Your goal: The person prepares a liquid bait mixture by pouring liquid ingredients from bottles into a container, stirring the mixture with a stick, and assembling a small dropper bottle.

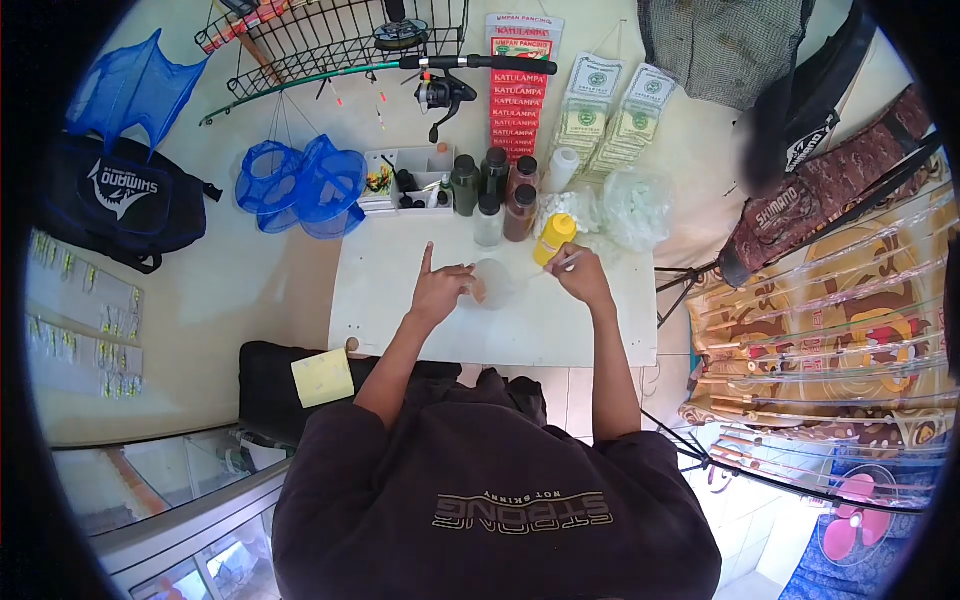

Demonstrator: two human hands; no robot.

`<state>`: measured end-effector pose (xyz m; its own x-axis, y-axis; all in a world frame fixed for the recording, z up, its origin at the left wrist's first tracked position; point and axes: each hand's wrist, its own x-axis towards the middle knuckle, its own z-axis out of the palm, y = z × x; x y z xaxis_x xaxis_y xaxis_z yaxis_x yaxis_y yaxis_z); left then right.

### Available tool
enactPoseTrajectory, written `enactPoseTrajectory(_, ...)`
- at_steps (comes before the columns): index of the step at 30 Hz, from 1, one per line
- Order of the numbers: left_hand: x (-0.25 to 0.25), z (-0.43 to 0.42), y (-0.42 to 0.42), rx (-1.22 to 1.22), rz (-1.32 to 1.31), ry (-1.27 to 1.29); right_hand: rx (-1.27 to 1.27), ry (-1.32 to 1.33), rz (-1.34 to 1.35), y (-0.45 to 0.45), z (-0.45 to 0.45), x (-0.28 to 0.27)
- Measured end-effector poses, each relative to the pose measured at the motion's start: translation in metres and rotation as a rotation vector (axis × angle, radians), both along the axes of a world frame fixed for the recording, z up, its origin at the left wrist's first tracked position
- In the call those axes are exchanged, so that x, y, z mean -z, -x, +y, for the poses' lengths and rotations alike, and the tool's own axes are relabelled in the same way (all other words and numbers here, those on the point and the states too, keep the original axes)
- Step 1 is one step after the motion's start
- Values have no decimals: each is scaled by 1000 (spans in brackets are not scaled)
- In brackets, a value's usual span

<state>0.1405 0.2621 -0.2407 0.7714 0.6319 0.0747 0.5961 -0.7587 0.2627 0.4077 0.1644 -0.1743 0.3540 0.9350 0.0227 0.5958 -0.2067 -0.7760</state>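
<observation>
On the white table point(400, 340) a round translucent bowl point(494, 284) sits in front of the person. My left hand point(440, 292) is at the bowl's left rim, index finger stretched out and the other fingers bent against the rim. To the right of the bowl, my right hand point(582, 276) pinches a thin, pale utensil, perhaps a spoon, whose far end is hard to see. Just beyond that hand stands a yellow bottle point(556, 238). A small clear bottle point(488, 222) with a dark lid is behind the bowl.
Dark bottles point(466, 186) and brown bottles point(520, 214) stand at the table's back, beside a white compartment box point(410, 180). Plastic bags point(638, 208) lie at the back right. A fishing rod point(440, 64), red packets point(518, 100) and blue nets point(300, 185) are behind.
</observation>
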Motion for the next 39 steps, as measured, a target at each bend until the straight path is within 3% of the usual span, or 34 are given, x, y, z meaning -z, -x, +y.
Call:
enactPoseTrajectory(17, -3, -6, -6, -39, 38, 11, -68, 36, 94, -13, 3, 7)
enactPoseTrajectory(20, -3, -6, -8, -29, 27, -23, 9, -86, 47, -17, 3, 10)
enactPoseTrajectory(23, -1, -7, -6, -43, 11, -19, -118, 104, 132, -20, 1, 13)
enactPoseTrajectory(25, 0, -9, -7, -45, -24, -26, 3, -75, 63, -17, 1, 16)
enactPoseTrajectory(28, 1, -10, -8, -52, -52, -25, -116, 33, 86, -18, -3, 8)
enactPoseTrajectory(39, 0, -14, -13, -97, -51, -18, -29, 26, 75, -22, -3, 16)
